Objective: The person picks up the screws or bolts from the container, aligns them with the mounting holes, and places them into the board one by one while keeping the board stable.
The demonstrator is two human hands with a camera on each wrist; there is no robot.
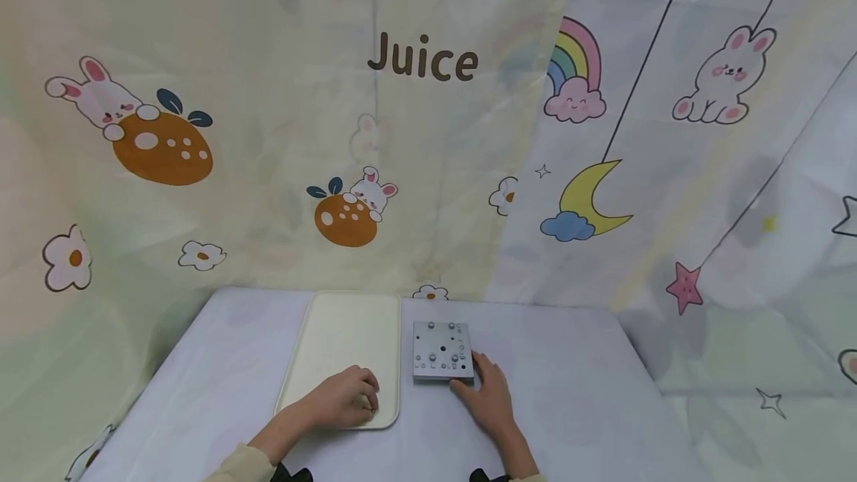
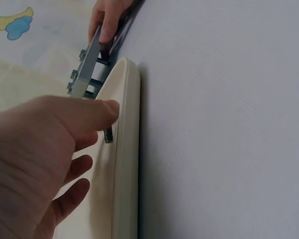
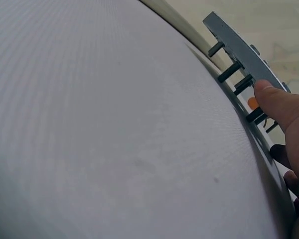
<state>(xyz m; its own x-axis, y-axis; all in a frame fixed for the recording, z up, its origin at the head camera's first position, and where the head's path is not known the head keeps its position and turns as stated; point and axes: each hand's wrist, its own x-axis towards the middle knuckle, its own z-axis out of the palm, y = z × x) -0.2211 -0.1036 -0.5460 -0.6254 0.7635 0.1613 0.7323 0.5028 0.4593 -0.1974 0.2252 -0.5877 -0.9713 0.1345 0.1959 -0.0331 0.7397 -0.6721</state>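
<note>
Between thumb and fingers, my left hand (image 1: 340,397) pinches a small screw (image 2: 108,134), its dark threaded end pointing down and its head hidden by the fingers. That hand is over the near end of a cream tray (image 1: 341,311). To the right of the tray is a grey metal plate (image 1: 431,374), with several screw heads on top and threaded shanks sticking out underneath. My right hand (image 1: 490,396) grips the plate at its near right corner, thumb on the near edge and fingers along the right side. In the right wrist view, the thumb (image 3: 271,99) presses against the plate's side.
A white cloth (image 1: 569,407) covers the table under the tray and plate. The tray has a raised rim (image 2: 132,89). Behind the table hangs a printed curtain (image 1: 428,140) with rabbits, a rainbow and a moon.
</note>
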